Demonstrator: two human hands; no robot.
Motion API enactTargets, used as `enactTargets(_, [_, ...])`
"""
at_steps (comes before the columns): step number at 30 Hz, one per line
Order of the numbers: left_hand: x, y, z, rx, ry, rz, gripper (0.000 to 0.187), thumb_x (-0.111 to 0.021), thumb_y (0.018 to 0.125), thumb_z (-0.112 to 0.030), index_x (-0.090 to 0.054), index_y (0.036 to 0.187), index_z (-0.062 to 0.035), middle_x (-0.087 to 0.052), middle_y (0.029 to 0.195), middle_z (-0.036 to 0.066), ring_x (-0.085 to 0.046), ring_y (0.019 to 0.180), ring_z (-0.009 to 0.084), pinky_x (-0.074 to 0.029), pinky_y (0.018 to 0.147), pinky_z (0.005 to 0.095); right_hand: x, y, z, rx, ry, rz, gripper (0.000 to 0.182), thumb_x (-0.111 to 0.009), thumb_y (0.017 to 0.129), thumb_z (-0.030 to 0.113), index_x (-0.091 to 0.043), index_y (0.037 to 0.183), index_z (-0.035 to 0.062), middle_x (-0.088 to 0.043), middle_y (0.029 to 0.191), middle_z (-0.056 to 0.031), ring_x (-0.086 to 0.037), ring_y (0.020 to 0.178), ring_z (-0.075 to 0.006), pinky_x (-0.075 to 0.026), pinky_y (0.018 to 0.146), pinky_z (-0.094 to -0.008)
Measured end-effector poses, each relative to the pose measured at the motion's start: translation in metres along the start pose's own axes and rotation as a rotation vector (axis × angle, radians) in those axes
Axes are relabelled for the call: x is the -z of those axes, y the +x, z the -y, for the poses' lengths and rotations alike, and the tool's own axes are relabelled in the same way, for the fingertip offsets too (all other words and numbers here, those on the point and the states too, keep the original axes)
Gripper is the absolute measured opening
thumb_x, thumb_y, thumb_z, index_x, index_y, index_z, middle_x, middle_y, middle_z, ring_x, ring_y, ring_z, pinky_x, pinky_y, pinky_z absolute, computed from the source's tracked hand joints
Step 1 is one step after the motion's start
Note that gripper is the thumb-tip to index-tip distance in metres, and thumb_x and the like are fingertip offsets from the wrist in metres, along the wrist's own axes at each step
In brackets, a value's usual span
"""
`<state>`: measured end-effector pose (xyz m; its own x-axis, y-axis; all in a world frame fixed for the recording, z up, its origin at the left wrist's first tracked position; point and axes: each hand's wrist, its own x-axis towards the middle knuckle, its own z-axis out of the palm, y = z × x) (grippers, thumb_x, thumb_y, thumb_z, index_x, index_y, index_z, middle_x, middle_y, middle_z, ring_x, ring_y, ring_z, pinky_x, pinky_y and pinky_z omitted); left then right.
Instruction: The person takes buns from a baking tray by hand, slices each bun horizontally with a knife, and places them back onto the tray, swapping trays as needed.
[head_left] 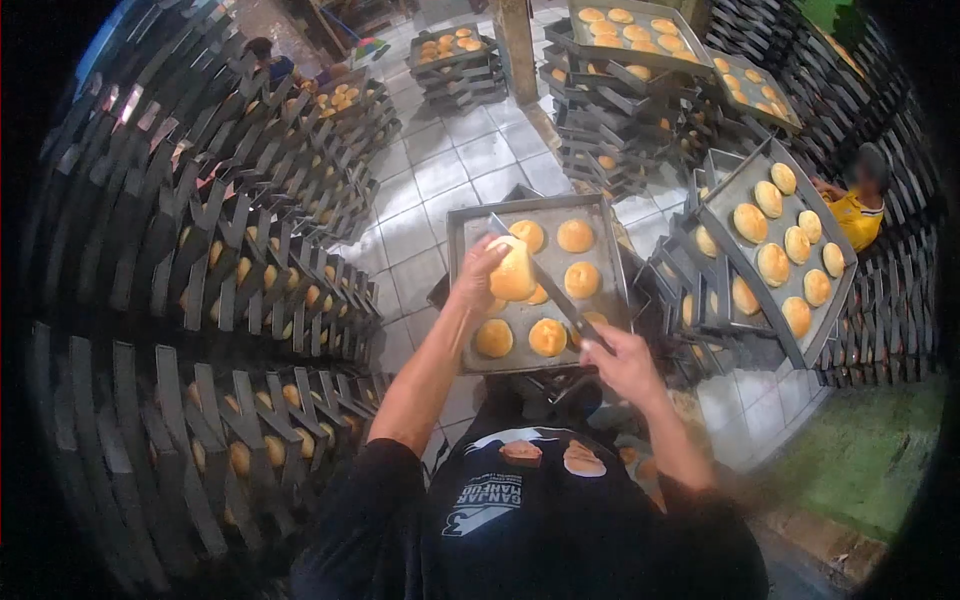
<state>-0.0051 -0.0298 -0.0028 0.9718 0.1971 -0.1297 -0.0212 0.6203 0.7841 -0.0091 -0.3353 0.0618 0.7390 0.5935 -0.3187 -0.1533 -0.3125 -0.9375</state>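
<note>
My left hand [480, 270] is closed around a round golden bun [513, 272], lifted over a metal baking tray [617, 270]. My right hand [625, 368] grips the handle of a long knife [557, 294]. Its blade slants up and to the left across the tray, passing right beside the held bun in this view. More golden-topped buns [575, 236] sit spaced apart in the tray, some partly covered by the knife and my hands.
Another tray of buns [735, 190] lies tilted on a stack at the right. Tall stacks of dark trays [230, 270] with buns between them line both sides. A person in yellow [858, 215] is at the far right. White floor tiles [440, 170] show ahead.
</note>
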Motion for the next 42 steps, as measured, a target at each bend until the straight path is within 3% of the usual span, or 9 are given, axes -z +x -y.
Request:
enactTargets(2, [-0.012,0.001,0.012,0.049,0.012,0.001,0.044,-0.075,0.09,-0.02,-0.059,0.128,-0.0032,-0.071,0.108,0.01,-0.072,0.093,0.019,-0.062,0.082,0.0359,-0.004,0.025,-0.001,0.143,-0.142,0.008,0.043,-0.065,0.099,0.024,-0.063,0.136,0.0029,-0.076,0.09,-0.0121,-0.071,0.081,-0.0168,-0.054,0.076,-0.0333])
enactTargets(8, [-0.015,-0.004,-0.02,-0.001,0.086,-0.07,0.043,-0.073,0.091,-0.021,-0.059,0.129,-0.0067,-0.069,0.106,0.009,-0.072,0.089,0.0219,-0.064,0.076,0.0404,0.006,0.013,-0.006,0.181,-0.248,-0.002,0.042,-0.066,0.098,0.023,-0.063,0.138,0.0063,-0.076,0.089,-0.0108,-0.07,0.08,-0.0147,-0.054,0.076,-0.0319])
enactTargets(11, [-0.009,-0.005,-0.016,0.035,0.066,-0.072,0.043,-0.072,0.092,-0.019,-0.057,0.131,-0.0085,-0.069,0.107,0.009,-0.072,0.089,0.0219,-0.065,0.075,0.0407,0.005,-0.003,0.005,-0.065,-0.098,0.052,0.043,-0.065,0.098,0.025,-0.063,0.138,0.0088,-0.076,0.09,-0.0132,-0.072,0.083,-0.0202,-0.054,0.078,-0.0322])
enactTargets(15, [-0.02,0.001,0.02,0.064,0.048,-0.126,0.045,-0.071,0.092,-0.017,-0.056,0.134,-0.0092,-0.069,0.107,0.009,-0.072,0.09,0.0215,-0.063,0.079,0.0394,-0.014,0.043,-0.001,0.151,-0.173,-0.005,0.039,-0.065,0.099,0.024,-0.065,0.132,0.0028,-0.076,0.086,-0.0081,-0.072,0.082,-0.0155,-0.054,0.077,-0.0317])
enactTargets(21, [-0.003,-0.003,-0.019,0.098,0.032,-0.13,0.044,-0.069,0.095,-0.019,-0.056,0.135,-0.0091,-0.07,0.107,0.009,-0.072,0.092,0.0223,-0.063,0.079,0.0378,-0.001,0.004,-0.012,0.011,-0.069,0.045,0.04,-0.064,0.1,0.024,-0.064,0.131,-0.0021,-0.074,0.085,-0.0075,-0.07,0.08,-0.0126,-0.054,0.073,-0.0296])
enactTargets(27, [0.003,0.013,0.04,0.066,-0.036,-0.285,0.036,-0.069,0.097,-0.02,-0.059,0.129,-0.0086,-0.07,0.107,0.007,-0.072,0.091,0.0197,-0.063,0.078,0.0377,-0.029,0.058,-0.013,0.096,-0.204,0.025,0.041,-0.066,0.1,0.024,-0.063,0.136,0.0029,-0.073,0.091,-0.0061,-0.07,0.082,-0.0115,-0.054,0.077,-0.0287])
enactTargets(32, [0.036,0.02,0.02,0.021,-0.041,-0.294,0.029,-0.069,0.098,-0.022,-0.061,0.122,-0.0091,-0.069,0.106,0.006,-0.071,0.093,0.0194,-0.063,0.079,0.0403,-0.022,0.029,-0.038,0.11,-0.18,-0.019,0.041,-0.064,0.1,0.019,-0.063,0.136,0.0002,-0.075,0.086,-0.0076,-0.071,0.078,-0.0147,-0.054,0.075,-0.0294])
enactTargets(34, [0.043,0.02,0.03,0.044,-0.053,-0.32,0.028,-0.069,0.098,-0.023,-0.062,0.121,-0.0094,-0.07,0.107,0.006,-0.071,0.093,0.0193,-0.062,0.079,0.0392,-0.021,0.02,-0.029,-0.024,-0.115,0.039,0.039,-0.066,0.099,0.022,-0.065,0.134,0.0036,-0.076,0.091,-0.0072,-0.069,0.084,-0.0102,-0.054,0.078,-0.0291])
enactTargets(42, [0.039,0.027,0.055,0.015,-0.137,-0.437,0.025,-0.068,0.1,-0.026,-0.062,0.118,-0.0097,-0.069,0.104,0.004,-0.07,0.093,0.0186,-0.059,0.084,0.0383,-0.063,0.08,-0.052,0.055,-0.014,-0.02,0.036,-0.064,0.101,0.021,-0.064,0.13,-0.0005,-0.071,0.085,-0.0062,-0.069,0.083,-0.0121,-0.054,0.077,-0.0293])
